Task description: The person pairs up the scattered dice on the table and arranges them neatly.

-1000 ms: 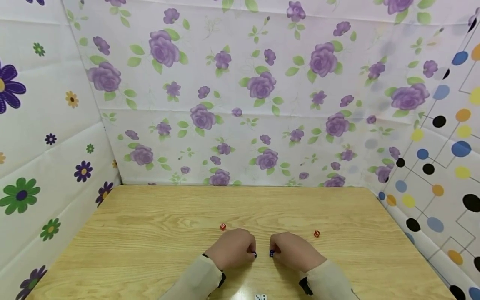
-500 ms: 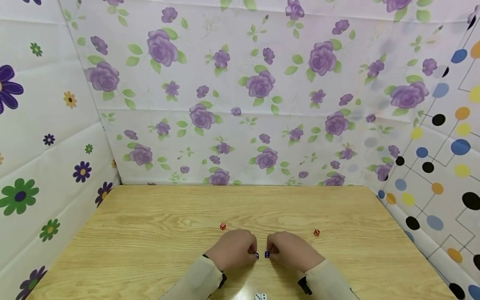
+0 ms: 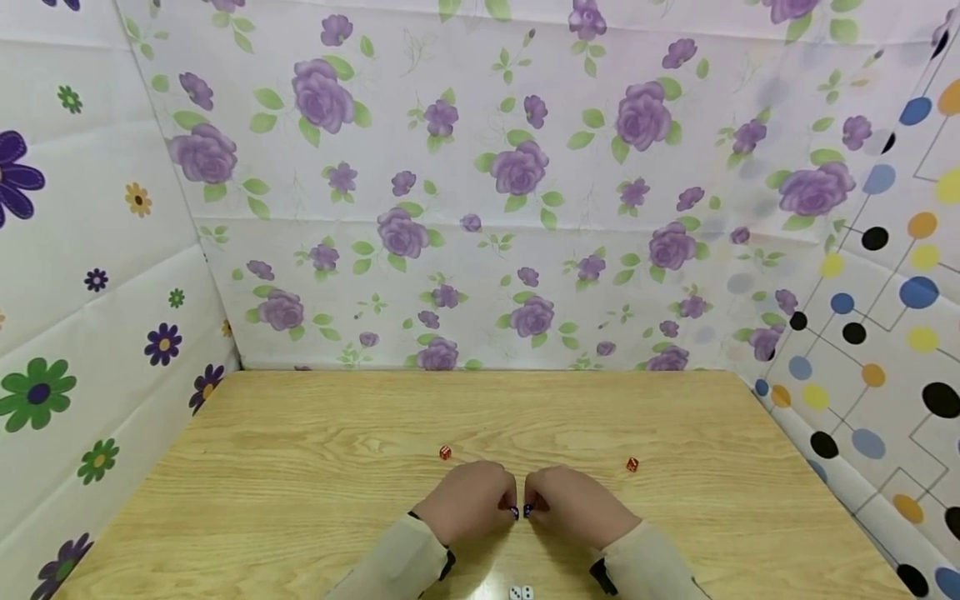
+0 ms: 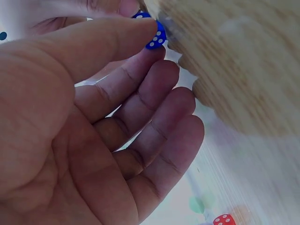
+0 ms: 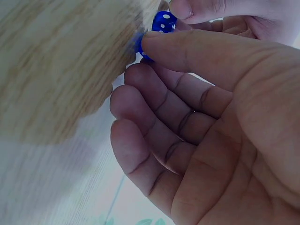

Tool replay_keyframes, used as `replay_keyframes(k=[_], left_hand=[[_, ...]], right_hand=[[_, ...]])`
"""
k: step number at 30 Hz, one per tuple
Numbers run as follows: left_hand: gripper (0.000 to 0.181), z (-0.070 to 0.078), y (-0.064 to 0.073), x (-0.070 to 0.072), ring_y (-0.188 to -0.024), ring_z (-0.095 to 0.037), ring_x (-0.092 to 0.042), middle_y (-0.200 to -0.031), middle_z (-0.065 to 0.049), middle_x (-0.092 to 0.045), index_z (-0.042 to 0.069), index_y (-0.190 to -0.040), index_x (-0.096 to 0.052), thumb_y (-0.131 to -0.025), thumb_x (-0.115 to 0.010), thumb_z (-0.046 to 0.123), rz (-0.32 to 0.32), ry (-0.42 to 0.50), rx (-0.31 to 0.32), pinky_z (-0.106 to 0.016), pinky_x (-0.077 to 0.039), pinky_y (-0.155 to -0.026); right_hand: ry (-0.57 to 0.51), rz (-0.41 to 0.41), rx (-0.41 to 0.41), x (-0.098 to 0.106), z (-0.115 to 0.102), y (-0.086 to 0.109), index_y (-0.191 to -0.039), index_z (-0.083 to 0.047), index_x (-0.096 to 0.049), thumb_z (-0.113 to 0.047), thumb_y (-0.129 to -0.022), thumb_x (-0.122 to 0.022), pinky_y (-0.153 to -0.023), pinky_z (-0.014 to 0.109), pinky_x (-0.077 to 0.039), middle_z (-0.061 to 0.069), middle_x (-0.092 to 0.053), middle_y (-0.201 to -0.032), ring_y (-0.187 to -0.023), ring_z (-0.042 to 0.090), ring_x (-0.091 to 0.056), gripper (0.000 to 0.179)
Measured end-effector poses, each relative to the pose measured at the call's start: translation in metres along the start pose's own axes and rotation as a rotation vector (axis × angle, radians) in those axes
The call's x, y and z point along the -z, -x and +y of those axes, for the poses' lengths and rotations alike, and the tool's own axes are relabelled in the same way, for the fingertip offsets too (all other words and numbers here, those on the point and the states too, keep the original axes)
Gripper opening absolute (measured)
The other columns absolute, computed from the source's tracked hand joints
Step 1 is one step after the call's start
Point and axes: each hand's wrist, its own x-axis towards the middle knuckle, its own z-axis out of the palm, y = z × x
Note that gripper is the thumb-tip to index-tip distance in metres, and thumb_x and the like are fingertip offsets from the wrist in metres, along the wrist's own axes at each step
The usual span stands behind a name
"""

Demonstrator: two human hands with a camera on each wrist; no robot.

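Note:
Low over the wooden table, my left hand pinches a blue die with white dots between thumb and fingertips. Facing it, my right hand pinches another blue die in the same way. Only a narrow gap separates the two dice in the head view. My thumbs cover part of each die, while the other fingers curve loosely below in the wrist views.
One red die lies beyond my left hand, and a second red die sits beyond my right. Two white dice stand side by side at the near edge of the view. Patterned cloths surround the wooden table.
My right hand has moved left with its blue die, closing most of the gap to the other one. The left hand has shifted very slightly right. The red and white dice stay in place.

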Motion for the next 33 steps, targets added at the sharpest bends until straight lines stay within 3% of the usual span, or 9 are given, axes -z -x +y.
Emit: replay_keyframes(k=[5, 10, 33], left_hand=[[0.004, 0.0000, 0.0016, 0.0002, -0.064, 0.000, -0.048, -0.072, 0.015, -0.058, 0.021, -0.077, -0.070, -0.079, -0.073, 0.021, 0.006, 0.014, 0.012, -0.019, -0.043, -0.061], [0.009, 0.0013, 0.0034, 0.0030, -0.060, -0.002, -0.047, -0.067, 0.015, -0.055, 0.021, -0.072, -0.067, -0.077, -0.074, 0.020, 0.017, 0.038, 0.025, -0.020, -0.042, -0.058], [0.012, 0.0030, -0.0007, -0.0047, -0.059, -0.001, -0.044, -0.065, 0.016, -0.052, 0.022, -0.070, -0.068, -0.081, -0.074, 0.021, 0.060, 0.009, 0.004, -0.019, -0.039, -0.057]], right_hand=[[-0.013, 0.001, -0.007, 0.0008, -0.0003, 0.0011, -0.081, -0.018, -0.065, -0.012, -0.083, -0.071, -0.063, 0.021, -0.047, -0.015, -0.059, -0.074, -0.068, 0.001, -0.055, 0.008], [-0.008, 0.006, -0.018, 0.0012, -0.0001, 0.0017, -0.081, -0.018, -0.065, -0.014, -0.083, -0.072, -0.062, 0.022, -0.047, -0.014, -0.059, -0.075, -0.068, 0.002, -0.055, 0.008], [0.033, 0.025, 0.002, -0.0033, -0.0029, 0.0002, -0.078, -0.018, -0.064, -0.017, -0.082, -0.074, -0.057, 0.019, -0.042, -0.015, -0.056, -0.070, -0.061, -0.002, -0.046, 0.010]])
